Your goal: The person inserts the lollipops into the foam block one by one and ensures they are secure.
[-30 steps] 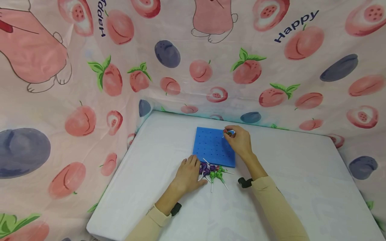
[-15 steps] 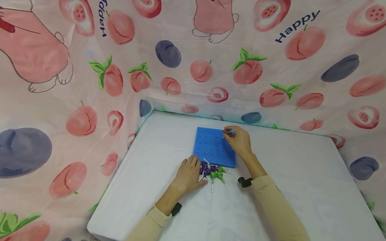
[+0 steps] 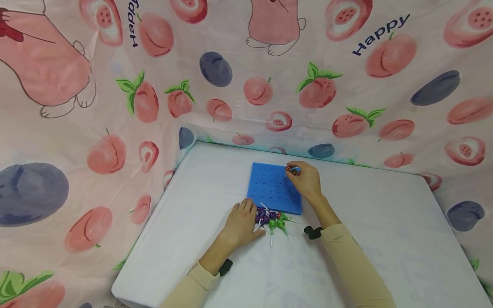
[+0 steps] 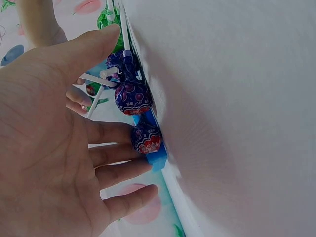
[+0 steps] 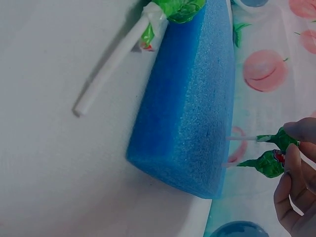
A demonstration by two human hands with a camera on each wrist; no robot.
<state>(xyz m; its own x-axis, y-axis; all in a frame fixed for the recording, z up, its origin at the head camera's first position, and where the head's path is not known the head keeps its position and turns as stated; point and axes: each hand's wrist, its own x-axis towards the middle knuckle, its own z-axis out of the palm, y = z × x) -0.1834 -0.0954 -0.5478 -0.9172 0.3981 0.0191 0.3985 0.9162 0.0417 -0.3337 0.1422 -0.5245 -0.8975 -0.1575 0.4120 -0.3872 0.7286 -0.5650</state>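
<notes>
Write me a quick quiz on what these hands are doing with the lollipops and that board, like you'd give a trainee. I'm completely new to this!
1. Multiple choice: what colour is the foam board? A) red; B) blue; C) yellow.
2. True or false: the left hand rests at the far right corner of the board.
3. Short answer: which hand pinches a green-wrapped lollipop, and at which corner of the board?

Key:
1. B.
2. False; it rests by the near left corner, beside the purple lollipops.
3. The right hand, at the far right corner.
</notes>
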